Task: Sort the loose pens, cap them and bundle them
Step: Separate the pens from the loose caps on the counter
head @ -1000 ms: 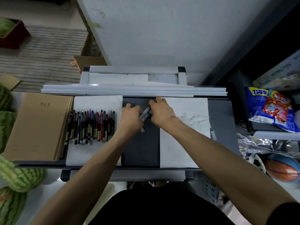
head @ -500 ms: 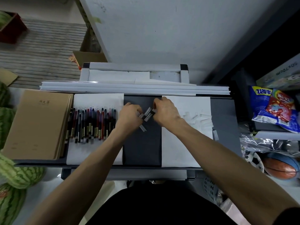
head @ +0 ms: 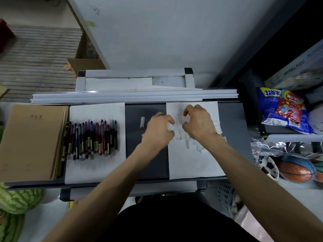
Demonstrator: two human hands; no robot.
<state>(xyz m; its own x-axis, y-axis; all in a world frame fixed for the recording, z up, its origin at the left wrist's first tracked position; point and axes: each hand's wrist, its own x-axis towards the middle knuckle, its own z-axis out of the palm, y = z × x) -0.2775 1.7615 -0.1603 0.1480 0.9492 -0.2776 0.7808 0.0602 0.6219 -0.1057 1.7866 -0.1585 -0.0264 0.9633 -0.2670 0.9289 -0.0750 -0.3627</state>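
A dark grey desk (head: 145, 154); coloured pens (head: 90, 137) lie in a row on its left white paper sheet (head: 96, 168). Over clear plastic caps (head: 187, 145) on the right sheet (head: 192, 163), the left hand (head: 157, 131) pinches one; the right hand (head: 199, 124) curls, hold unclear. Best lift caps singly.

clear caps (head: 187, 144) blurred, some hidden beneath right hand (head: 199, 123), watermelon (head: 19, 199) cut by left edge

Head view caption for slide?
Left hand and right hand over clear caps on right sheet; pens lined up on left sheet.
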